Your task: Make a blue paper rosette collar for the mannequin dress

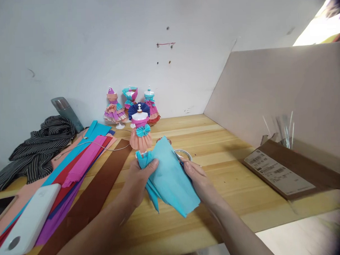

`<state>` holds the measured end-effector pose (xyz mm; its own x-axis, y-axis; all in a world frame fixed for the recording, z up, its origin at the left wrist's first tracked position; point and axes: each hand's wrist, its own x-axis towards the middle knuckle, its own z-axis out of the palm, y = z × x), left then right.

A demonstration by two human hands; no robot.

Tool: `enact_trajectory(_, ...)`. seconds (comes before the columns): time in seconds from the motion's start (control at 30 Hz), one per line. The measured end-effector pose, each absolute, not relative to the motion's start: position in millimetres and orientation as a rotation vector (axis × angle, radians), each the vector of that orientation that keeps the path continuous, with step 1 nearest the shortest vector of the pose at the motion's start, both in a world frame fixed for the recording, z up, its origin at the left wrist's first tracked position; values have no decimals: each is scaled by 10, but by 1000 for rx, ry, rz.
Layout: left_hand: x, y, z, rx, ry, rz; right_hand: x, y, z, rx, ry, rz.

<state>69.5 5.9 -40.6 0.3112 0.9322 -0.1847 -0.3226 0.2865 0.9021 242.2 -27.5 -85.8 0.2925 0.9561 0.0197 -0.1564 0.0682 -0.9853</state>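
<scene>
A sheet of turquoise crepe paper (172, 179) hangs above the wooden table, its left part bunched and folded. My left hand (140, 178) is closed on the bunched side, thumb pressed on top of the paper. At the paper's right edge, my right hand (196, 176) is closed around what looks like scissors (180, 160); only a dark sliver shows past the fingers, the rest being hidden. Just beyond the paper stands a small dress form (140, 130) wearing a peach paper skirt, a pink top, a turquoise rosette and a dark blue fan collar.
Several dressed forms (113, 111) stand by the wall. Coloured crepe strips (84, 160), a brown strip (105, 185), a white device (31, 221) and a striped cloth (45, 146) lie at left. A tape roll (187, 153) sits behind my right hand; a cardboard box (283, 172) is at right.
</scene>
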Motion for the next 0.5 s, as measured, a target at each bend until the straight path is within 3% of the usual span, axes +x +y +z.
enact_trajectory(0.5, 709, 44, -405, 892, 853, 1013, 2405, -276, -846, -1191, -786, 1142)
